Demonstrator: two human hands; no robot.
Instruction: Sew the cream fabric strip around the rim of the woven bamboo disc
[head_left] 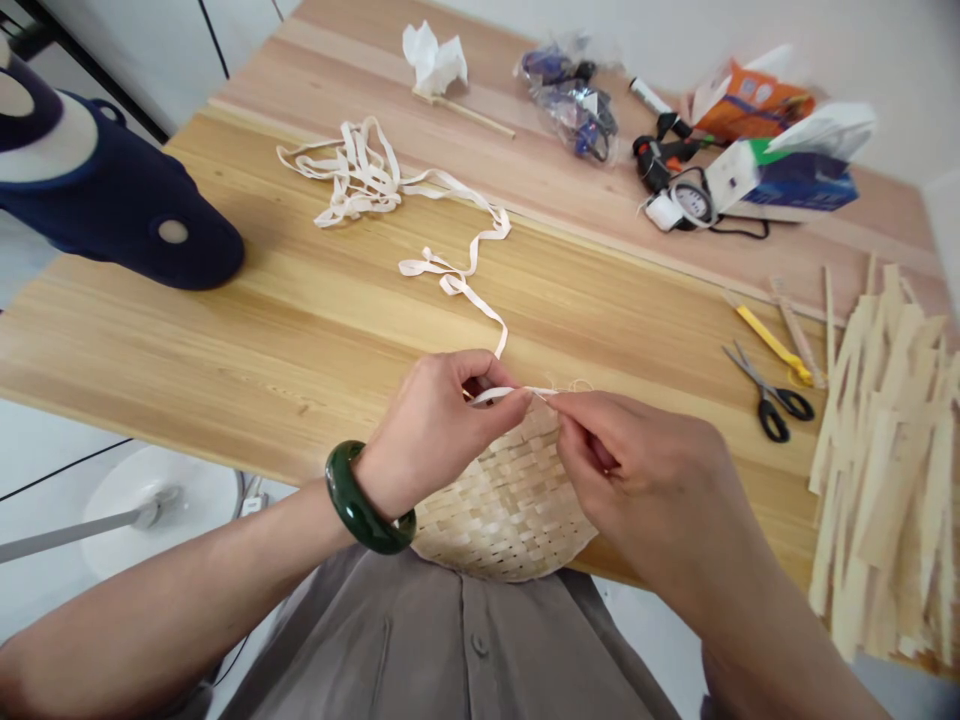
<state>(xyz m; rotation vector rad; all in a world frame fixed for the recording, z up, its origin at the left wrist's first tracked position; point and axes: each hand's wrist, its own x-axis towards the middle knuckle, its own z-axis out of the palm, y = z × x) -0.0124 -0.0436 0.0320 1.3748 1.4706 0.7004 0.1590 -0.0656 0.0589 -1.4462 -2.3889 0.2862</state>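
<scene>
A woven bamboo piece [514,500] rests against my lap at the table's front edge. My left hand [442,425], with a green bangle on the wrist, pinches its top edge together with a narrow white ribbon [491,395]. Close beside it, my right hand [637,455] is closed, thumb and forefinger pressed together at the same edge. What those fingertips grip is too small to make out. Fine loose threads [574,385] stick up just above them. From my left hand the ribbon trails up the table to a tangled heap [360,175].
Scissors [769,390] and a yellow-handled tool [776,345] lie to the right, next to a pile of flat strips [885,470]. Tissue packs [795,180], a cable reel [690,200] and bagged items [577,100] sit at the back. A dark blue object [127,190] stands left.
</scene>
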